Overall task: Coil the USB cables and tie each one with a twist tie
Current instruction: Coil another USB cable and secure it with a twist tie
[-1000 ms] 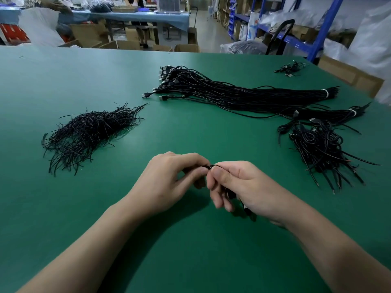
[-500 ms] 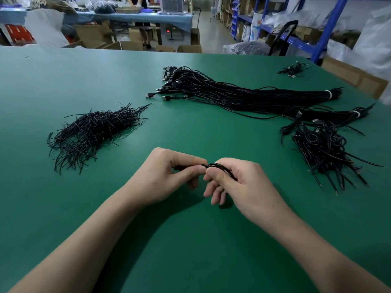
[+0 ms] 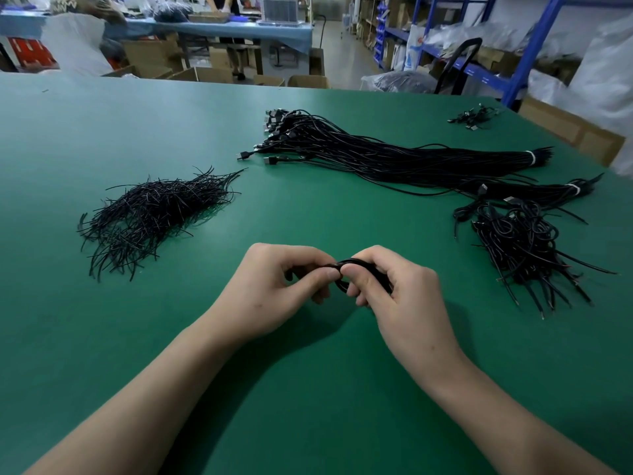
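Observation:
Both my hands meet over the middle of the green table [image 3: 308, 389]. My left hand [image 3: 270, 293] pinches the top of a small black coiled USB cable [image 3: 346, 264] between thumb and forefinger. My right hand [image 3: 400, 296] curls its fingers round the same coil from the right, hiding most of it. A heap of black twist ties [image 3: 154, 214] lies to the left. A long bundle of uncoiled USB cables [image 3: 394, 156] stretches across the far side. A pile of coiled, tied cables [image 3: 524, 245] sits at the right.
A second banded cable bundle [image 3: 548, 192] lies behind the coiled pile. A few loose cables [image 3: 474, 116] rest at the far right corner. Cardboard boxes [image 3: 575, 132], blue shelving [image 3: 527, 46] and another work table [image 3: 219, 27] stand beyond the table edge.
Both hands have shifted slightly away from me and upward in view. More of the cable loop now shows between my thumbs, and the dangling end under my right hand is gone from sight.

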`<move>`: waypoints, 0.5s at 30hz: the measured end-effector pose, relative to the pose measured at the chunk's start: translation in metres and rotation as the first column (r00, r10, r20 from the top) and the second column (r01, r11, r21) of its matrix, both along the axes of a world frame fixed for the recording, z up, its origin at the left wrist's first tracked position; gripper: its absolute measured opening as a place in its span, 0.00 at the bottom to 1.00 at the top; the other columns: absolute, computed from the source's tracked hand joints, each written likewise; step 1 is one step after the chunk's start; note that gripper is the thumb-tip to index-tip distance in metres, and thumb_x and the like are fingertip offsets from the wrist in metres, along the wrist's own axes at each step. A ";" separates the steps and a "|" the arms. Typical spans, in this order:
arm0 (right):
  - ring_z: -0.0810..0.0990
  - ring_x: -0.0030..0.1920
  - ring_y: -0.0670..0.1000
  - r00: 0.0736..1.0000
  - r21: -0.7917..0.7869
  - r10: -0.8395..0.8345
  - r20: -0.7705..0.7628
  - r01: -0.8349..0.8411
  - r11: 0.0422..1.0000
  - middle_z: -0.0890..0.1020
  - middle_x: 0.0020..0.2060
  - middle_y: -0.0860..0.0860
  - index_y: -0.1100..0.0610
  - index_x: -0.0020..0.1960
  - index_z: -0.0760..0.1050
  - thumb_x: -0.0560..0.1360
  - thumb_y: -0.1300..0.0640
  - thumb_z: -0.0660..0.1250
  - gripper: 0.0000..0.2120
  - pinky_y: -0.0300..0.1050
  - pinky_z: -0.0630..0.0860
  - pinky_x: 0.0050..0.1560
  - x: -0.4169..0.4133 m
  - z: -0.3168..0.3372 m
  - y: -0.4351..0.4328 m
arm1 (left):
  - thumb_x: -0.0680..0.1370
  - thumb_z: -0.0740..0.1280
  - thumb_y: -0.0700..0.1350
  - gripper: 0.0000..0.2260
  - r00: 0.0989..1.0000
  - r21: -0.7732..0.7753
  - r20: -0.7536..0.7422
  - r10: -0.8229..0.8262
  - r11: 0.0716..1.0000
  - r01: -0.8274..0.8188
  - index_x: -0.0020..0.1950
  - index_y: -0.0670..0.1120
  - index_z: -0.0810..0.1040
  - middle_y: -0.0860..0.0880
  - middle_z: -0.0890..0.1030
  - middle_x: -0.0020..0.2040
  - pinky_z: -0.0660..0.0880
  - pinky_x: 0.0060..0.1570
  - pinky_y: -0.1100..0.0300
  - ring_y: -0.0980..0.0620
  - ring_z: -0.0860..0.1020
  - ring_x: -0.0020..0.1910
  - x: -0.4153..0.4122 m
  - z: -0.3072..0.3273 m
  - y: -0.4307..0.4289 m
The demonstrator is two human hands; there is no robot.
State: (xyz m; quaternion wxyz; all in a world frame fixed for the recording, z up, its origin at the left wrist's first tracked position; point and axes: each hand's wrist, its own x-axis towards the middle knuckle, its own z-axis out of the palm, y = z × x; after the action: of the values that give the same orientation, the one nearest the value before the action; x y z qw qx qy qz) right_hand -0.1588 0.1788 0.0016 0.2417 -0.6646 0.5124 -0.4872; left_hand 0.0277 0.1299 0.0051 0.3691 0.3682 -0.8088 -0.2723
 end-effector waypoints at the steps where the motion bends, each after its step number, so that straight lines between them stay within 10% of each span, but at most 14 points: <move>1: 0.80 0.35 0.48 0.999 0.026 0.015 0.034 -0.016 1.000 0.81 0.33 0.47 0.51 0.43 0.80 0.80 0.54 0.68 0.07 0.35 0.74 0.38 0.000 -0.001 0.000 | 0.81 0.70 0.46 0.05 1.000 0.027 -0.015 -0.012 1.000 0.012 0.47 0.51 0.84 0.55 0.84 0.36 0.76 0.41 0.63 0.54 0.83 0.36 -0.001 -0.001 0.001; 9: 0.74 0.49 0.45 0.962 -0.022 0.006 -0.274 -0.012 1.000 0.74 0.43 0.43 0.50 0.45 0.78 0.80 0.46 0.64 0.10 0.35 0.67 0.47 -0.012 0.003 -0.010 | 0.82 0.64 0.46 0.06 0.996 -0.004 0.083 -0.043 0.999 0.043 0.47 0.49 0.78 0.57 0.80 0.33 0.69 0.37 0.68 0.56 0.77 0.32 -0.004 -0.003 -0.001; 15: 0.77 0.41 0.45 0.950 0.383 0.311 -0.038 -0.274 0.882 0.82 0.41 0.46 0.51 0.54 0.78 0.81 0.38 0.51 0.22 0.43 0.74 0.45 -0.021 0.008 -0.012 | 0.83 0.62 0.43 0.06 0.993 0.043 -0.003 -0.114 0.993 0.114 0.47 0.47 0.76 0.56 0.76 0.33 0.67 0.37 0.67 0.57 0.72 0.32 -0.006 0.002 0.002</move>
State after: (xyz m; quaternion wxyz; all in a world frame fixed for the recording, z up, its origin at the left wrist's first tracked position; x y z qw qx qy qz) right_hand -0.1801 0.1669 0.0094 0.4088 -0.6992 0.5006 -0.3056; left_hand 0.0221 0.1319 0.0068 0.3449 0.3293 -0.8223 -0.3103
